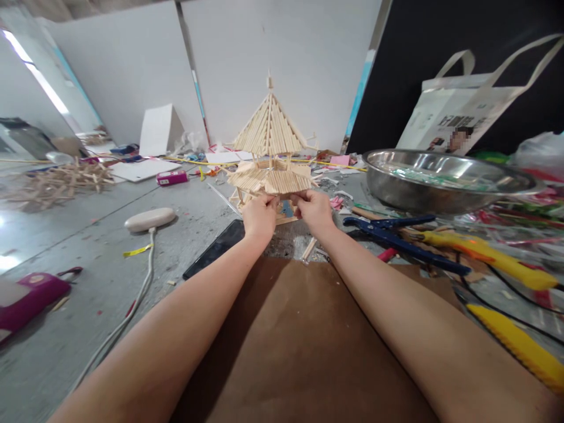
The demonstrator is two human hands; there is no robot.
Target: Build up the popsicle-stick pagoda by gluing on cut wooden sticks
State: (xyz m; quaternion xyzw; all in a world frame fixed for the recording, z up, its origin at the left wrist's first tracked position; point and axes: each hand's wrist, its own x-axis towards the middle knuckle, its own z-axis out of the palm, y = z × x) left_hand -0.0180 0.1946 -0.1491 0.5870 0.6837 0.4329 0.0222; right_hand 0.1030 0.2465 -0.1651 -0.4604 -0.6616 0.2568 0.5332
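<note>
A model pavilion of thin pale wooden sticks stands in front of me, with a pointed upper roof and a wider lower roof. Along the lower roof's front edge is a stick roof panel. My left hand is closed in a pinch just below this edge, left of the middle. My right hand pinches at the panel's right front edge. Both sets of fingertips touch the model's lower roof area; their exact grip is partly hidden. A small blue patch shows between the hands, under the eaves.
Brown board lies below my arms. A black phone and a corded white device are left. On the right are a metal basin, blue pliers and a yellow-handled tool. Stick piles lie far left.
</note>
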